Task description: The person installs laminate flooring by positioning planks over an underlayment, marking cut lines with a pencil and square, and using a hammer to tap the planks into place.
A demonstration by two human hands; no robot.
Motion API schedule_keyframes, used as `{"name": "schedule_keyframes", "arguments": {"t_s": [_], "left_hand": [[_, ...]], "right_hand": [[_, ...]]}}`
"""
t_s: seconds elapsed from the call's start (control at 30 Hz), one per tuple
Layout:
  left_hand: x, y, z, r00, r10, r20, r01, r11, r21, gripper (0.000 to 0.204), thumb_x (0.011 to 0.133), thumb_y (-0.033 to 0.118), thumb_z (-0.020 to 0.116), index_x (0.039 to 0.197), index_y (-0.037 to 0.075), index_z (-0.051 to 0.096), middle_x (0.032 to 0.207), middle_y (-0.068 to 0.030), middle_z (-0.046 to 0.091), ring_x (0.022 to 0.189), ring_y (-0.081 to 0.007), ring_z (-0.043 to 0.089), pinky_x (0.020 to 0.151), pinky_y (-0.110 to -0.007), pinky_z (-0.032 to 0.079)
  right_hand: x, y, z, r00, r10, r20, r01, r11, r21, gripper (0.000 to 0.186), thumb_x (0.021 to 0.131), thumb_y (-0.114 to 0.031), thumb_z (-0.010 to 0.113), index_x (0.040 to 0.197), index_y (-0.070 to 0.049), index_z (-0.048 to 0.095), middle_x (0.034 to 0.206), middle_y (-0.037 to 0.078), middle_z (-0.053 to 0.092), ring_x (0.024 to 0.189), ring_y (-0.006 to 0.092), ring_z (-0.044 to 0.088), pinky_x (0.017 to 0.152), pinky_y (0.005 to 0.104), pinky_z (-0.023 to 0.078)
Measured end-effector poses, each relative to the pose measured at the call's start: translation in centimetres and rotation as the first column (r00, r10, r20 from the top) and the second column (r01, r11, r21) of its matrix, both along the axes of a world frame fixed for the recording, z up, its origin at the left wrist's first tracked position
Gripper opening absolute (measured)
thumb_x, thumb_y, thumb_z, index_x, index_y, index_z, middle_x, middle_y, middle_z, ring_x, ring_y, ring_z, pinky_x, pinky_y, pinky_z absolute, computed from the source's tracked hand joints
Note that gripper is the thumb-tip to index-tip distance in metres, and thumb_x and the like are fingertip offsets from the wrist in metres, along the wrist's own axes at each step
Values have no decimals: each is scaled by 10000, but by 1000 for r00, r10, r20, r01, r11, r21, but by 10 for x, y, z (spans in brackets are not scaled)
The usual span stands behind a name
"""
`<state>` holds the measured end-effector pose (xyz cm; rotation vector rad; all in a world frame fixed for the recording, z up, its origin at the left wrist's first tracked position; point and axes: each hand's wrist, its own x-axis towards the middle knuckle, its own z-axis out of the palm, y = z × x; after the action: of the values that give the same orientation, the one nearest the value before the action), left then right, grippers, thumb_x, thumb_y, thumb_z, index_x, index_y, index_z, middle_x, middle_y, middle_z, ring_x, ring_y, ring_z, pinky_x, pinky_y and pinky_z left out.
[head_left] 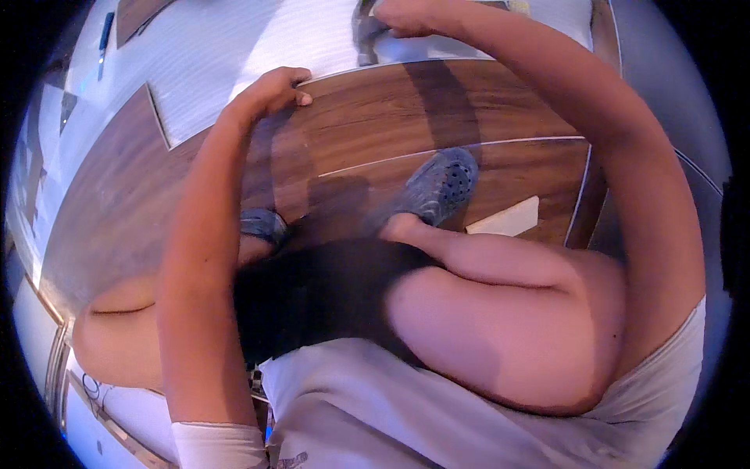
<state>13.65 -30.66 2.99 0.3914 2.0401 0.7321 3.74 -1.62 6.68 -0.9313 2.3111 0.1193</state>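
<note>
I see the wood-grain floor plank (pixel 437 102) lying at the far edge of the laid floor, against the white underlay (pixel 258 47). My left hand (pixel 273 87) presses its far left edge, fingers curled over it. My right hand (pixel 402 17) is clenched around a dark tool (pixel 366 35) just beyond the plank, my grey shoe (pixel 439 186) near.
</note>
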Motion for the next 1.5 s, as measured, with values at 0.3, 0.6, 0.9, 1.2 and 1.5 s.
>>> {"name": "schedule_keyframes", "arguments": {"t_s": [0.3, 0.6, 0.9, 1.2, 1.5], "left_hand": [[1, 1, 5, 999, 3, 47, -4, 1000, 14, 375, 818, 196, 769, 1122, 15, 644, 964, -136, 677, 944, -251, 605, 870, -396, 461], [6, -1, 13, 998, -30, -55, 32, 999, 30, 383, 798, 209, 774, 1080, 13, 606, 915, -132, 657, 893, -275, 585, 839, -417, 459], [9, -1, 12, 990, -78, -116, 84, 995, 48, 365, 803, 206, 768, 1065, 25, 590, 878, -166, 640, 855, -303, 587, 809, -428, 460], [11, 0, 18, 990, -49, -135, 52, 998, 21, 356, 793, 195, 765, 1011, 14, 551, 860, -192, 622, 822, -326, 562, 782, -436, 451], [9, -1, 16, 989, -86, -119, 87, 996, -1, 406, 789, 219, 788, 1098, 32, 604, 981, -217, 678, 937, -402, 620, 833, -458, 470]], "right_hand": [[-6, 43, 2, 996, -87, -28, 87, 996, -18, 213, 807, -196, 643, 911, -31, 727, 916, 218, 719, 884, 413, 691, 774, 511, 551], [7, 49, 11, 1000, -15, -7, 16, 993, 121, 236, 830, -229, 657, 931, -26, 722, 917, 214, 720, 874, 400, 695, 765, 507, 550], [-6, 40, 7, 998, -24, -57, 23, 1000, -9, 232, 855, -214, 619, 982, -47, 718, 920, 211, 722, 866, 408, 694, 755, 502, 547], [24, 24, 2, 999, -31, 31, 28, 995, 93, 224, 864, -211, 602, 956, -50, 726, 918, 212, 723, 875, 404, 700, 756, 500, 549], [56, 12, 22, 998, -27, 62, 20, 994, 104, 223, 856, -216, 616, 952, -49, 728, 920, 210, 724, 872, 401, 700, 752, 497, 550]]}}
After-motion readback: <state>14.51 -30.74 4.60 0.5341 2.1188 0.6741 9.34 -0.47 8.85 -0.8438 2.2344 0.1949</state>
